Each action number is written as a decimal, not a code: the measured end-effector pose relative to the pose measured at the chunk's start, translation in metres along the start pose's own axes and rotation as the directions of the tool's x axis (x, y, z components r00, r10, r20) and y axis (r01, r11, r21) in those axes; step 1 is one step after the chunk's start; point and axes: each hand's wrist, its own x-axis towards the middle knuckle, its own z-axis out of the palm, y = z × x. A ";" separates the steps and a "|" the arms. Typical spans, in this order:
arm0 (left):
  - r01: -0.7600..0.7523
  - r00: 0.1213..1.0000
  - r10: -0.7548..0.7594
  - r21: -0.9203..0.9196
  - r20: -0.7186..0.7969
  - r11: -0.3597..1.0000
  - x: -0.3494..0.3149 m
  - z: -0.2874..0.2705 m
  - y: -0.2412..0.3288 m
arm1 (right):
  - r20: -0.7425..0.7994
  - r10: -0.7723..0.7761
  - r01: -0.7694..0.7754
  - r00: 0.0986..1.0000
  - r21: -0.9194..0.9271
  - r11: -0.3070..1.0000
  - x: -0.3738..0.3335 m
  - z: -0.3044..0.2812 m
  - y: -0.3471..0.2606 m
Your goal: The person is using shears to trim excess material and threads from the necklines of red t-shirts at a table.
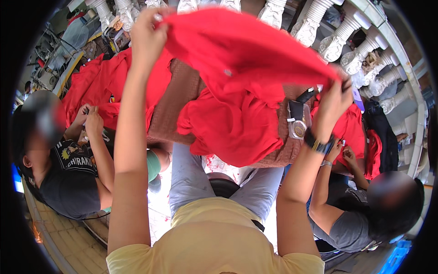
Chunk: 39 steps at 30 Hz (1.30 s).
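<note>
A red garment (246, 41) is stretched out in the air, held up over the table by both my hands. My left hand (150, 29) pinches its upper left end. At the lower right end, my right hand (335, 98) is closed on the cloth, slightly blurred. A small pale spot, perhaps a button or tag, shows on the underside. Beneath it lies a crumpled red garment (232, 125), hanging over the table's near edge; whether the two are joined, I cannot tell. Close to my right hand sits a clear plastic box (299, 129) with small items inside.
The table wears a brown textured cover (171, 107). At left, a person handles red cloth (116, 77); at right, another works on red fabric (351, 130). A black cloth (382, 132) hangs at far right. White carved balusters (315, 23) line the back and right.
</note>
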 end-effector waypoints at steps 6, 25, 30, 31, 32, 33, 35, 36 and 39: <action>0.350 0.877 -0.318 -0.024 0.360 0.937 -0.166 -0.004 0.004 | 0.220 0.320 -0.129 0.922 -0.603 0.787 -0.149 -0.120 0.100; 0.388 0.647 -0.382 0.147 0.660 0.910 -0.235 -0.067 0.043 | 0.706 0.357 0.071 0.612 -0.498 0.864 -0.202 -0.061 0.043; 0.308 0.826 -0.277 0.019 0.490 0.951 -0.232 -0.026 0.089 | 0.502 0.563 -0.224 0.657 -0.583 0.781 -0.205 -0.061 0.036; 0.361 0.789 -0.267 -0.067 0.553 0.930 -0.239 -0.013 0.098 | 0.500 0.548 -0.246 0.671 -0.547 0.800 -0.213 -0.059 0.046; 0.414 0.752 -0.248 -0.145 0.611 0.899 -0.249 0.000 0.105 | 0.499 0.532 -0.267 0.684 -0.507 0.819 -0.221 -0.056 0.056; 0.410 0.738 -0.248 -0.125 0.627 0.903 -0.255 0.011 0.114 | 0.493 0.558 -0.280 0.667 -0.527 0.802 -0.226 -0.054 0.061; 0.364 0.757 -0.271 -0.039 0.594 0.931 -0.279 0.025 0.107 | 0.497 0.547 -0.278 0.674 -0.515 0.811 -0.236 -0.053 0.074; 0.342 0.765 -0.280 0.003 0.580 0.940 -0.284 0.029 0.106 | 0.494 0.544 -0.280 0.678 -0.511 0.813 -0.239 -0.053 0.077; 0.387 0.789 -0.299 -0.055 0.536 0.921 -0.296 0.028 0.102 | 0.517 0.500 -0.239 0.695 -0.490 0.839 -0.243 -0.056 0.081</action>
